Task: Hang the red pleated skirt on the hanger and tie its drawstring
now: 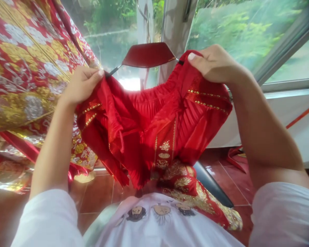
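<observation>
Red pleated skirt [154,130] with gold trim held up before a window, left hand [81,84] pinching its waistband at one end, right hand [213,63] gripping the other, red hanger [148,55] behind, brocade garment [28,68] at left

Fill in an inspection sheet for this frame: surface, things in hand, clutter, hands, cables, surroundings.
Surface: red tiled floor below; no table seen.
Things in hand: red pleated garment with gold trim, held up at its top edge on a red hanger.
Clutter: red and gold embroidered fabric hanging at left; more red and gold cloth low by the person's white shirt.
Hands: left hand pinches the garment's left corner; right hand grips the right corner.
Cables: nothing seen.
Surroundings: window with greenery outside.
</observation>
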`<state>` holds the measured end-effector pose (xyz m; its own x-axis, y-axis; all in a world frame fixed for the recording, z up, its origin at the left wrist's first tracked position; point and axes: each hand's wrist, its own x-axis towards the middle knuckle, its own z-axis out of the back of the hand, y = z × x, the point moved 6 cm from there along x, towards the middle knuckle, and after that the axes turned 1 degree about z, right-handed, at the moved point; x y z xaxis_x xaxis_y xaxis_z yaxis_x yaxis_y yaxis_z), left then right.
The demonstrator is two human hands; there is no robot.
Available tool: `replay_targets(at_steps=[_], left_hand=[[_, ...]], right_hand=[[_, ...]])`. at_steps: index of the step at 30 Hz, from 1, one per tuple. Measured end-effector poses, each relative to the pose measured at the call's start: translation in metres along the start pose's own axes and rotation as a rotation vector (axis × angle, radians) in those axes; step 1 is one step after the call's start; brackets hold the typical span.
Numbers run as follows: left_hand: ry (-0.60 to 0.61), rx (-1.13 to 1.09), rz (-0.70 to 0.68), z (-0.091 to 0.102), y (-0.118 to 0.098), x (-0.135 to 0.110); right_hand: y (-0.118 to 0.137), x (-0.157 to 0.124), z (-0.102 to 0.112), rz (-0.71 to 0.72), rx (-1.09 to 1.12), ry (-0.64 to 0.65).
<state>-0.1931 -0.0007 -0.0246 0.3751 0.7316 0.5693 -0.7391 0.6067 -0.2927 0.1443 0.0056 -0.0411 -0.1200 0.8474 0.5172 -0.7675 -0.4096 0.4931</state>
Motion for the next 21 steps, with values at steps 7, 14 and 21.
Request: replay_targets(at_steps=[7,14,21], left_hand=[[-0.055,-0.082,-0.054,-0.004,-0.033,0.023],[0.156,0.079,-0.082,-0.010,-0.035,0.014],[-0.558,0.368,-0.381,-0.012,-0.076,-0.089]], right_hand=[[0.024,0.014,-0.007,-0.012,-0.044,0.095],[0.012,0.007,-0.008,0.146,-0.194,0.053],[0.020,-0.110,-0.026,0.392,-0.315,-0.839]])
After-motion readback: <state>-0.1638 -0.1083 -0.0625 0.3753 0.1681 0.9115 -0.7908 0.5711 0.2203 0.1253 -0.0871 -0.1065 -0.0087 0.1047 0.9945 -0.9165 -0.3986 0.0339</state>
